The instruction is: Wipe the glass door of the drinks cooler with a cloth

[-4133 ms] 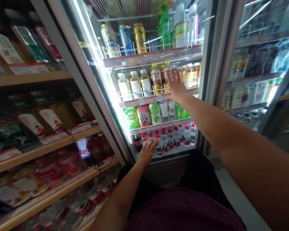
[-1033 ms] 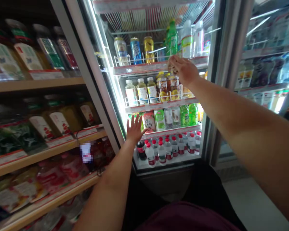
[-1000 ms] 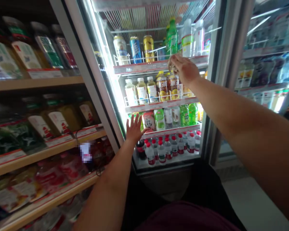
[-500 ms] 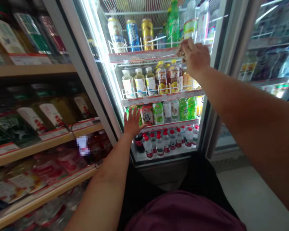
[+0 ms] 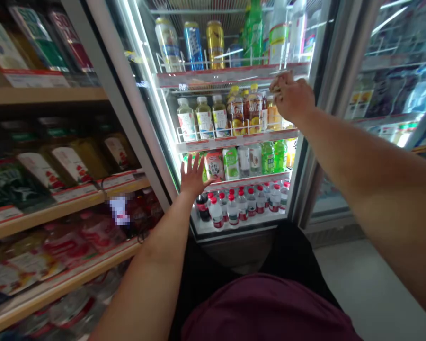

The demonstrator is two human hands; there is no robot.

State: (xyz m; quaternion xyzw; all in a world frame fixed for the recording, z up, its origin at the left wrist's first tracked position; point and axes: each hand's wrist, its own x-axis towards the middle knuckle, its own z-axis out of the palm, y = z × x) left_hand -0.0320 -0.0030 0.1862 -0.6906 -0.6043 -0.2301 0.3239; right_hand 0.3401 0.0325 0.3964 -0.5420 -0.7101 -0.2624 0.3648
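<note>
Dipping now with the right hand (image 5: 294, 98), down and slightly rightward since half a second ago, off the upper shelf rail (image 5: 230, 76) and in front of the amber bottles (image 5: 274, 118), standing on the middle shelf beside the yellow-capped tea bottles (image 5: 254, 111). For the work in hand, meaning a lower reach, shifted from one row towards the next. Bunching those fingers close together; too blurred to tell whether holding something crumpled or nothing, or whether touching anything. Keeping the left hand (image 5: 193, 179) steady meanwhile, fingers fanned wide, gripping nothing, back of it turned to view, just beside the pink pack (image 5: 215, 165) and above the red-capped bottles (image 5: 233, 210). Stretching the right arm long, slanting in from the right; extending the left arm upward from the bottom edge, hand lower than its partner.
</note>
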